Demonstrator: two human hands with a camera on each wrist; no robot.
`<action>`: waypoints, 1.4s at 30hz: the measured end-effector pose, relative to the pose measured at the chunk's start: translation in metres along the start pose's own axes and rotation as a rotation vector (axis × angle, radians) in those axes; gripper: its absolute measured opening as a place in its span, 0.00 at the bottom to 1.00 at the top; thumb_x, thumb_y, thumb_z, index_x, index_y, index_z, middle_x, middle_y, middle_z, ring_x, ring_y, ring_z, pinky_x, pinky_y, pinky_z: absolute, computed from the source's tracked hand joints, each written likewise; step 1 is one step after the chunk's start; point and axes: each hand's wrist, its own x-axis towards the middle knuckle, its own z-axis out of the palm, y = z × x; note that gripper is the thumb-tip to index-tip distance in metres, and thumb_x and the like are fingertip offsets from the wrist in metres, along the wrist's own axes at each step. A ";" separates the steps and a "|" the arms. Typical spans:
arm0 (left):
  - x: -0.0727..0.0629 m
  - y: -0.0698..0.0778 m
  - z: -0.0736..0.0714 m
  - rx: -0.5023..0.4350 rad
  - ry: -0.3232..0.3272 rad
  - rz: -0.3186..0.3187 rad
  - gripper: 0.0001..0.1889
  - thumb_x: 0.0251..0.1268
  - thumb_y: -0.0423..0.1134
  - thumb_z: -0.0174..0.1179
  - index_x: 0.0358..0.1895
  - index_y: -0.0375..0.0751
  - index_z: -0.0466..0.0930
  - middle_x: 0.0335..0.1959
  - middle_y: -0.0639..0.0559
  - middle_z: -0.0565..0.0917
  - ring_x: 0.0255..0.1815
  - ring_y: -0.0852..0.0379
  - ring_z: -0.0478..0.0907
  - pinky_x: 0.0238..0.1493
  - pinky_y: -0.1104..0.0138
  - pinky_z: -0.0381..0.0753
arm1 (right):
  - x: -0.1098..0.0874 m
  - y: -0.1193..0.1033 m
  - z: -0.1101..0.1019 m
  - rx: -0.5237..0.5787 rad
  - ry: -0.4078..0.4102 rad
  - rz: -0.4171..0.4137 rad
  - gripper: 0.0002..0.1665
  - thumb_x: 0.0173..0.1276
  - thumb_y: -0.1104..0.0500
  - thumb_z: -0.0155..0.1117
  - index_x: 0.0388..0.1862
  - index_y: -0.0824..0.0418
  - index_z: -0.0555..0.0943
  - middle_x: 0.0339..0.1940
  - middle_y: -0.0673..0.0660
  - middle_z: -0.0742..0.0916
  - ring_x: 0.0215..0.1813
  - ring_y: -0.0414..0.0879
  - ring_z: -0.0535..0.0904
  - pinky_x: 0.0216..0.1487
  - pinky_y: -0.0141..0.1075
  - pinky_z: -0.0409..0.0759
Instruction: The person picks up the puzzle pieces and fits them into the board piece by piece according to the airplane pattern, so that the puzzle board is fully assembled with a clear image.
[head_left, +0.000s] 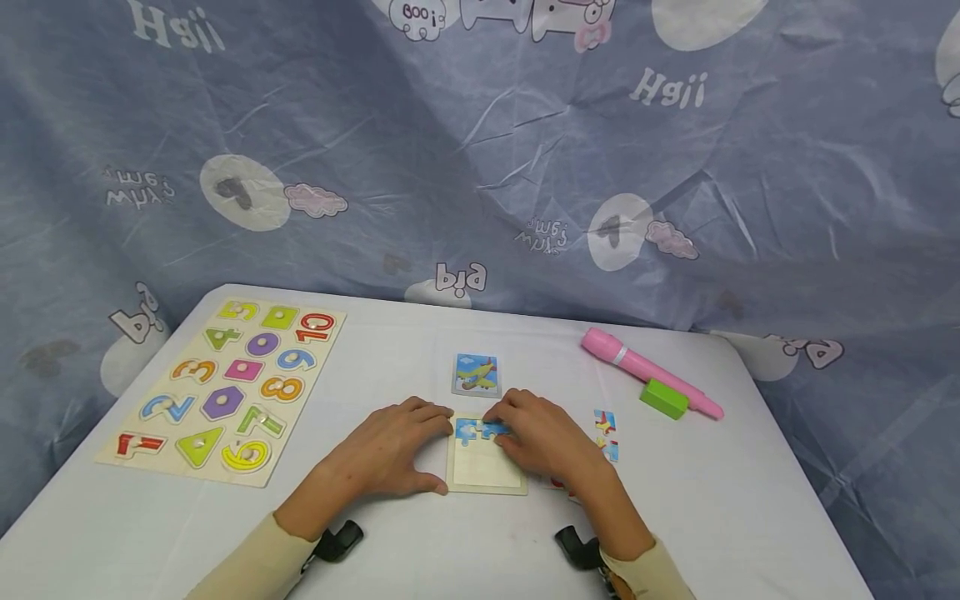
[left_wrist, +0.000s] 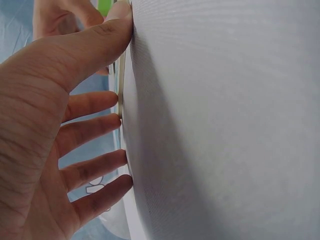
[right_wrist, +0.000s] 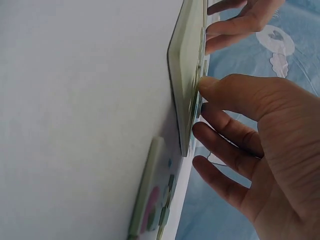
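A shallow wooden puzzle tray (head_left: 487, 477) lies in front of me. In its upper left corner sits a blue puzzle piece (head_left: 466, 431). My left hand (head_left: 390, 450) rests at the tray's left side, fingers spread and fingertips right at the edge. With thumb and fingers, my right hand (head_left: 546, 435) pinches another blue puzzle piece (head_left: 492, 430) at the upper right of the tray, beside the first one; the fingers partly cover it. Just behind the tray lies a picture card of a yellow airplane (head_left: 477, 375). Loose puzzle pieces (head_left: 605, 423) lie right of my right hand, partly hidden by the forearm.
On the left lies a large number-and-shape board (head_left: 252, 397). At the back right are a pink pen-shaped toy (head_left: 652, 368) and a green block (head_left: 663, 399), which touch or overlap in the head view. A printed grey-blue cloth (head_left: 480, 167) hangs behind the white table.
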 end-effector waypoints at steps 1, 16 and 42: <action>0.000 0.000 0.000 0.001 0.001 0.001 0.38 0.52 0.71 0.78 0.61 0.53 0.84 0.71 0.58 0.81 0.70 0.54 0.76 0.64 0.53 0.83 | 0.000 -0.001 0.001 -0.003 0.001 -0.002 0.17 0.70 0.57 0.78 0.57 0.53 0.90 0.51 0.51 0.87 0.53 0.48 0.85 0.56 0.46 0.86; 0.001 0.000 -0.001 0.015 -0.002 0.007 0.39 0.52 0.72 0.77 0.61 0.52 0.84 0.71 0.57 0.81 0.70 0.54 0.77 0.64 0.53 0.83 | 0.004 -0.003 0.001 -0.020 -0.025 -0.037 0.15 0.71 0.58 0.78 0.55 0.53 0.90 0.52 0.51 0.87 0.58 0.50 0.84 0.59 0.46 0.85; 0.001 0.001 -0.001 0.012 -0.013 -0.002 0.39 0.52 0.72 0.77 0.62 0.52 0.84 0.71 0.57 0.81 0.70 0.53 0.77 0.63 0.53 0.83 | 0.002 -0.002 -0.002 -0.050 -0.004 -0.036 0.13 0.71 0.56 0.79 0.53 0.51 0.91 0.50 0.49 0.86 0.54 0.48 0.84 0.56 0.45 0.85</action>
